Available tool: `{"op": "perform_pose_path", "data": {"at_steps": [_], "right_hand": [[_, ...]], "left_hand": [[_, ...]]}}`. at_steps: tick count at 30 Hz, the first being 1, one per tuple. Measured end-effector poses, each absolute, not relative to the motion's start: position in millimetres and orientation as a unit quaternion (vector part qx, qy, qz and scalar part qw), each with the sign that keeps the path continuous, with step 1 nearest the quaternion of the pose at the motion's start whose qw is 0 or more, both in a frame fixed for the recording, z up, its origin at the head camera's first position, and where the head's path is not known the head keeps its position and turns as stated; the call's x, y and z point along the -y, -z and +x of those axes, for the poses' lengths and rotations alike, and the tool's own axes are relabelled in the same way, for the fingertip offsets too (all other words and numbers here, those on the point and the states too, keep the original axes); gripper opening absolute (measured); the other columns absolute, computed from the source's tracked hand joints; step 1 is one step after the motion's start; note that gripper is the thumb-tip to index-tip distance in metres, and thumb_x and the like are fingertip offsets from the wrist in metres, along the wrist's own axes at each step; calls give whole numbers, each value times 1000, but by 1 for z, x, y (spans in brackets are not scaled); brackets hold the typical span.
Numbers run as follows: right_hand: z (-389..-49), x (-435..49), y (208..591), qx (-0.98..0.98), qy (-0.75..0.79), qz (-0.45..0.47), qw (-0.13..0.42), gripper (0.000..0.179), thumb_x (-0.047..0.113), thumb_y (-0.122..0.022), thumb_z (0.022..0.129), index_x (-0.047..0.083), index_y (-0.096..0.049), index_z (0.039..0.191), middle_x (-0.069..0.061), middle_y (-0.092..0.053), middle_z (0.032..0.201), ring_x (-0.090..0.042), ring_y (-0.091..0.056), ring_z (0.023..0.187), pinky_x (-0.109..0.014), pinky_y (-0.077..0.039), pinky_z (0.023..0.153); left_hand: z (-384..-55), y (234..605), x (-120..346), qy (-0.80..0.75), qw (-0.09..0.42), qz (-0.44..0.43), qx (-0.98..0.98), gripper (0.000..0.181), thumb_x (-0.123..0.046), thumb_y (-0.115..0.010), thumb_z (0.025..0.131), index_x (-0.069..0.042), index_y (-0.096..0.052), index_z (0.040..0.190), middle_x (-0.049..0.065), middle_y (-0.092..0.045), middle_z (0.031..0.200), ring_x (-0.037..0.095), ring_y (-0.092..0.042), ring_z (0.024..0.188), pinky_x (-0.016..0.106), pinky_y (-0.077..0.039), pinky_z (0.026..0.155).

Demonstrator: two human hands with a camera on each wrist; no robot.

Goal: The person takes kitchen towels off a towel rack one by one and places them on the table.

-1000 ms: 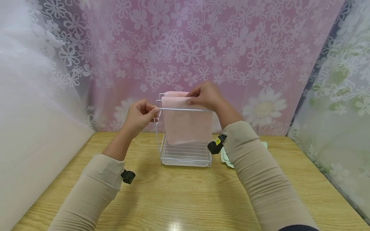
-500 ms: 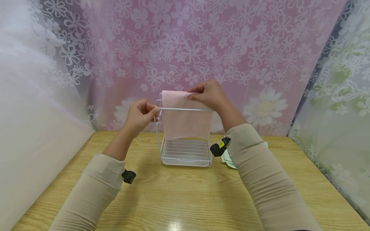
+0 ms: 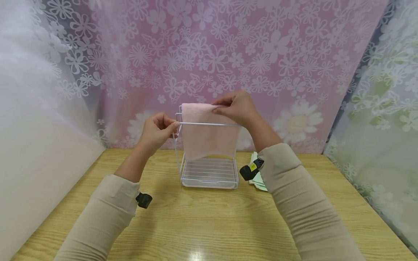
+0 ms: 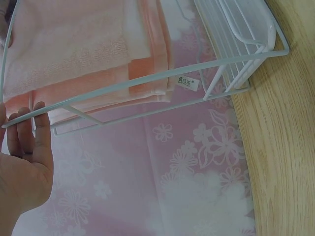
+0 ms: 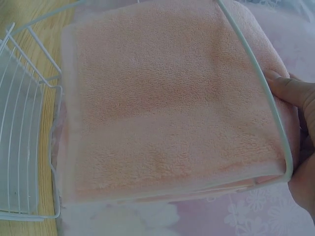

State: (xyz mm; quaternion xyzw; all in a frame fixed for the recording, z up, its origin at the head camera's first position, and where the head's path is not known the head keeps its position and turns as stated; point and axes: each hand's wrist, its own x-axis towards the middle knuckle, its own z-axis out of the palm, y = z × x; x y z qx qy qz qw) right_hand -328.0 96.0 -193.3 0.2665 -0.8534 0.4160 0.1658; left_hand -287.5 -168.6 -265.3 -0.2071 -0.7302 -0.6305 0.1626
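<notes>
A white wire rack (image 3: 209,124) stands on the table with a pink towel (image 3: 209,141) draped across its upper part. At the rack's upper left front corner, my left hand (image 3: 156,131) pinches the wire between thumb and fingers. My right hand (image 3: 237,110) pinches the top fold of the towel near its right end. Several pink layers (image 4: 142,73) hang one behind another in the left wrist view, and a small white label (image 4: 188,83) sticks out below. The right wrist view has the towel's terry face (image 5: 167,98) behind the rack's front wire.
A white tray (image 3: 209,184) sits in the rack's base under a wire grid. Light green folded cloths (image 3: 259,181) lie on the wooden table (image 3: 196,221) to the right, partly behind my right forearm. A flowered pink curtain (image 3: 209,54) hangs close behind the rack.
My right hand has shifted the pink towel up and back, so it covers the pink fold that showed behind it. Its lower edge hangs a little higher. My left hand stays on the rack.
</notes>
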Motion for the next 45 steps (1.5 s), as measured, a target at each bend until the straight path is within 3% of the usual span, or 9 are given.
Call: {"op": "perform_pose_path", "data": {"at_steps": [8,15,22,28,36,45], "right_hand": [[-323,-98,194,847,-426,271,166,13,13,-81,81,9,-80,93,-4,-74,89,-12,-63,77,-21,-52,63],[-318,-101,194,840,-433,279,173,13,11,-81,80,7,-79,93,-5,-74,89,-13,-63,73,-19,-51,60],[-315,-103,194,841,-425,278,185,13,12,-82,79,8,-80,92,-5,-74,87,-14,-60,72,-19,-49,58],[-313,-104,192,843,-421,279,187,14,13,-83,79,10,-80,92,-3,-74,87,-15,-60,73,-20,-50,58],[-311,-105,193,843,-416,283,191,13,14,-82,79,11,-80,92,-1,-74,86,-15,-59,71,-23,-50,58],[-305,-106,193,836,-415,299,198,13,13,-82,80,10,-80,93,-2,-74,86,-17,-57,69,-23,-49,56]], "left_hand": [[-287,265,168,629,160,-202,734,17,-6,-68,92,3,-55,85,16,-63,78,17,-64,65,34,-61,69],[-285,264,167,629,158,-197,736,17,-6,-68,92,3,-55,85,16,-63,78,30,-65,69,40,-61,72],[-285,263,166,622,161,-200,739,16,-7,-68,92,3,-56,87,8,-64,78,23,-65,68,41,-60,73],[-286,264,167,626,162,-209,734,16,-6,-67,92,4,-55,86,4,-63,74,26,-65,68,38,-61,71],[-288,265,167,634,162,-209,727,17,-4,-68,92,5,-55,85,12,-65,77,19,-64,64,31,-61,65],[-285,264,167,625,164,-204,735,17,-6,-68,92,5,-56,86,4,-63,74,23,-65,67,34,-61,67]]}}
